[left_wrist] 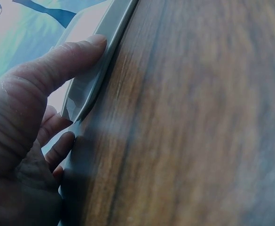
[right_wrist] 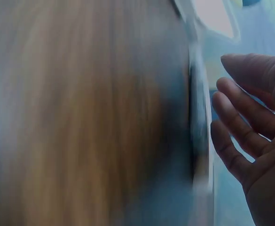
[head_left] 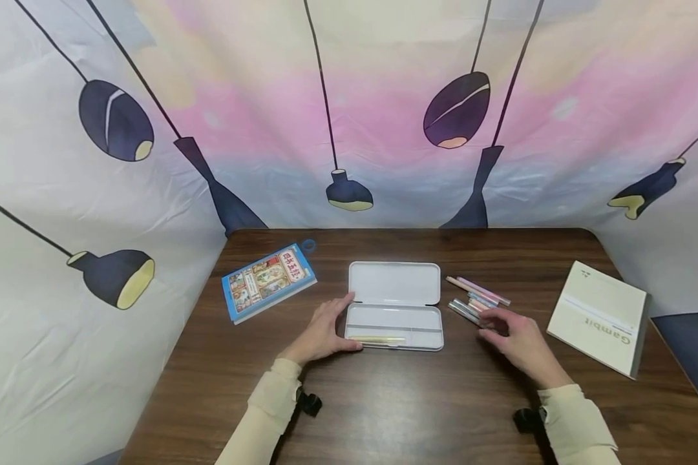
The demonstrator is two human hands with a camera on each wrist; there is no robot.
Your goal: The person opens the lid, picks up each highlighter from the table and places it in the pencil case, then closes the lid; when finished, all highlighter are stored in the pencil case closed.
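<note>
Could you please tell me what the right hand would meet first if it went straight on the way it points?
Most likely the silver pens, lying just at the fingertips of the right hand, before the open white case; the hand's height above them is hard to judge.

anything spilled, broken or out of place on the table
No spill or damage shows. The pens beside the open case look untidy, lying at differing angles near the right hand; the blue book lies askew.
</note>
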